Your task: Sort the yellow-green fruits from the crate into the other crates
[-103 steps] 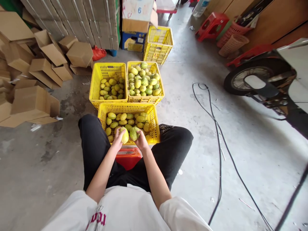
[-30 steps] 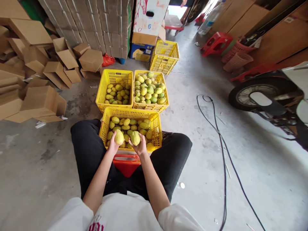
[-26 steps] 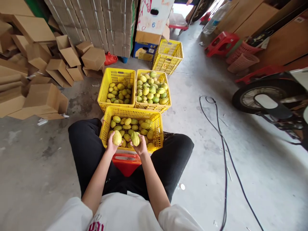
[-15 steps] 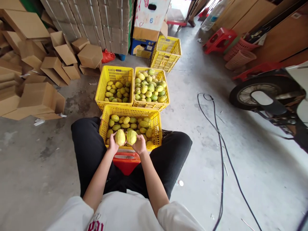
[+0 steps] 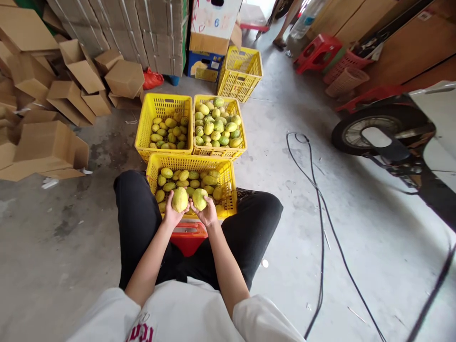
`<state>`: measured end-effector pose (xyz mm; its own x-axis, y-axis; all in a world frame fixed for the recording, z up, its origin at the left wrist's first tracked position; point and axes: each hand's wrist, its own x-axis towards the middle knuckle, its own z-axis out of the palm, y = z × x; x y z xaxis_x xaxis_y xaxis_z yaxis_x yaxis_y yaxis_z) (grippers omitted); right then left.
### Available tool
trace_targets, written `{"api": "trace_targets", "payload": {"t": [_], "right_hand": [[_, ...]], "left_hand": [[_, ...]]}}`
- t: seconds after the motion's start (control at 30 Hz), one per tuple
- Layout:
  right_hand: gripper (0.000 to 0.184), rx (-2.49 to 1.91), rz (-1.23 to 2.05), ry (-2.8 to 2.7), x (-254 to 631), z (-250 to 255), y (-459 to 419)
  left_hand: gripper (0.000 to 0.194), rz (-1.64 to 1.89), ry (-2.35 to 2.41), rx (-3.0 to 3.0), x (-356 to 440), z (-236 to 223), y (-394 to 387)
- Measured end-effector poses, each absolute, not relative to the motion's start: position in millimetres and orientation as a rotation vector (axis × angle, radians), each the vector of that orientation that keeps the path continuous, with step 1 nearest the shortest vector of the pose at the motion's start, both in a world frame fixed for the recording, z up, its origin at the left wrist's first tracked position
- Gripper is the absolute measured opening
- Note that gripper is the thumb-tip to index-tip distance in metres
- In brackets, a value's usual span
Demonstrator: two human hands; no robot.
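Observation:
My left hand is wrapped round a yellow-green melon, its fingers closed on the sides. Beside it my right hand grips a second yellow-green melon, thumb on the right side. Both fruits are held a small gap apart over the near edge of a yellow plastic crate between my knees. Inside that crate lie several more melons, some hidden behind my hands. Beyond it stand a yellow crate partly filled with melons and another crate heaped with greener ones.
A red stool is between my legs. Cardboard boxes pile up on the left. A further yellow crate stands behind. To the right are a looped black cable on the floor and a motorbike. A person's foot shows at the back.
The two melons have moved slightly apart and been turned a little in my hands. The camera view has shifted, so the surroundings sit further left and slightly higher.

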<state>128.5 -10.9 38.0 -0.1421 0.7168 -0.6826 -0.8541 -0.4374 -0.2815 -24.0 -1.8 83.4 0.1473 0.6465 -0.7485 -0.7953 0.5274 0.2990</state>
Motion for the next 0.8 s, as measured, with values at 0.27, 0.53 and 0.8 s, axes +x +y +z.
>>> {"api": "trace_targets", "payload": {"t": [0.27,0.53,0.8], "right_hand": [[0.038,-0.905,1.788,0.147,122,50,-9],[0.053,-0.831,1.825,0.182,122,60,-9],[0.036,-0.892,1.846,0.236,119,51,-8]], "left_hand": [[0.044,1.052,1.032,-0.259,-32,93,2],[0.071,1.136,1.008,-0.221,-46,85,-1],[0.044,1.094,1.064,-0.147,-45,73,-3]]}}
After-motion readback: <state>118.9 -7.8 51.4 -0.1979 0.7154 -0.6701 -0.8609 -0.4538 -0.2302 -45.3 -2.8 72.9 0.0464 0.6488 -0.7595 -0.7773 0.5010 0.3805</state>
